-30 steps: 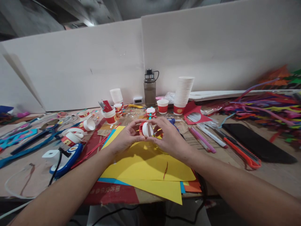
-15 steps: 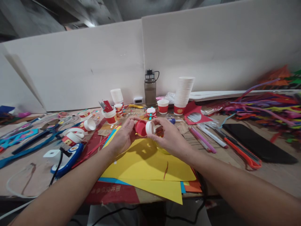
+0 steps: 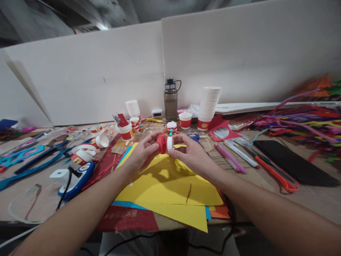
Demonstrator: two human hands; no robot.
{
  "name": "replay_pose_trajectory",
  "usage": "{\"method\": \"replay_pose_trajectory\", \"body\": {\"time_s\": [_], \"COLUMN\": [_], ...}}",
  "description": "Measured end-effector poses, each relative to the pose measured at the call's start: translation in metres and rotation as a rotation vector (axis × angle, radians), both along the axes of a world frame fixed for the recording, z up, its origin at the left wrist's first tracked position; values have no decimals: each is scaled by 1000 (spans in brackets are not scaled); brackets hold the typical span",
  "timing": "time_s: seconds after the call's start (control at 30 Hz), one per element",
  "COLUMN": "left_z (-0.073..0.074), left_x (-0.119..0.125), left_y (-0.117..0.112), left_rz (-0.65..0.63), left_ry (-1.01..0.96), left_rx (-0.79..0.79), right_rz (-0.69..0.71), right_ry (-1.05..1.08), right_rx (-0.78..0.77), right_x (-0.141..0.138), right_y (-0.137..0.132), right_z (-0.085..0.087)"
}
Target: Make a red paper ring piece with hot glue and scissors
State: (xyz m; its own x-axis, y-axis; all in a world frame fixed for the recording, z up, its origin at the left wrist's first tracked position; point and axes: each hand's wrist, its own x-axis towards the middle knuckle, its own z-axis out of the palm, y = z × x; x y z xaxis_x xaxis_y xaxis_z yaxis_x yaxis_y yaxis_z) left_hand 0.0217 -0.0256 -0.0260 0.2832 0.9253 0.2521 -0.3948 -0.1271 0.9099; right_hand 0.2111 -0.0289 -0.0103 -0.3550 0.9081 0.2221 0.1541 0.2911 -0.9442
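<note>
Above the yellow paper sheets (image 3: 165,185), my left hand (image 3: 141,154) pinches a small red paper disc (image 3: 161,143). Right beside it, my right hand (image 3: 190,154) pinches a white cut ring from a paper cup (image 3: 169,143). The disc and the ring touch or nearly touch, held edge-on. A yellow tape roll (image 3: 183,167) lies on the paper under my right hand.
A stack of white cups (image 3: 209,105), a dark water bottle (image 3: 170,99) and red-and-white cups (image 3: 185,120) stand at the back. An orange utility knife (image 3: 277,173), pens (image 3: 230,158) and a black case (image 3: 290,161) lie right. Pipe cleaners (image 3: 301,119) pile far right. Cut cup pieces and a glue gun (image 3: 71,177) lie left.
The cup piece held by both hands has come apart into a red disc in my left hand and a white ring in my right; both now sit edge-on, close together.
</note>
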Motion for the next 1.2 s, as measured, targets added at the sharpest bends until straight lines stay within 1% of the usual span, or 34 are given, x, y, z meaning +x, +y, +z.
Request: {"method": "replay_pose_trajectory", "body": {"time_s": [0.13,0.23,0.33,0.43,0.5,0.63,0.8,0.9,1.07,1.2], "left_z": [-3,-3,-1,0,-1,-2,-1,-1,-3,-6], "left_x": [-1,-3,-4,-3,-3,-1,-1,-1,-2,-3], "left_y": [0,0,0,-1,-1,-3,-1,1,1,2], "left_rz": [-41,-91,-128,-112,-100,-91,1,31,-6,-17], "left_ry": [45,86,160,191,188,155,133,142,173,158], "left_rx": [12,24,65,127,150,131,148,160,196,199], "right_rz": [6,5,0,-21,-38,-54,-94,-106,-40,-28], "right_ry": [23,31,56,63,48,2,-32,-54,-53,-47], "right_rx": [57,84,76,78,112,186,258,295,323,331], "right_x": [0,1,0,0,1,2,3,4,3,1], "right_y": [2,3,4,5,6,7,7,7,5,3], "right_z": [-4,-5,-4,-4,-5,-8,-10,-9,-8,-7]}}
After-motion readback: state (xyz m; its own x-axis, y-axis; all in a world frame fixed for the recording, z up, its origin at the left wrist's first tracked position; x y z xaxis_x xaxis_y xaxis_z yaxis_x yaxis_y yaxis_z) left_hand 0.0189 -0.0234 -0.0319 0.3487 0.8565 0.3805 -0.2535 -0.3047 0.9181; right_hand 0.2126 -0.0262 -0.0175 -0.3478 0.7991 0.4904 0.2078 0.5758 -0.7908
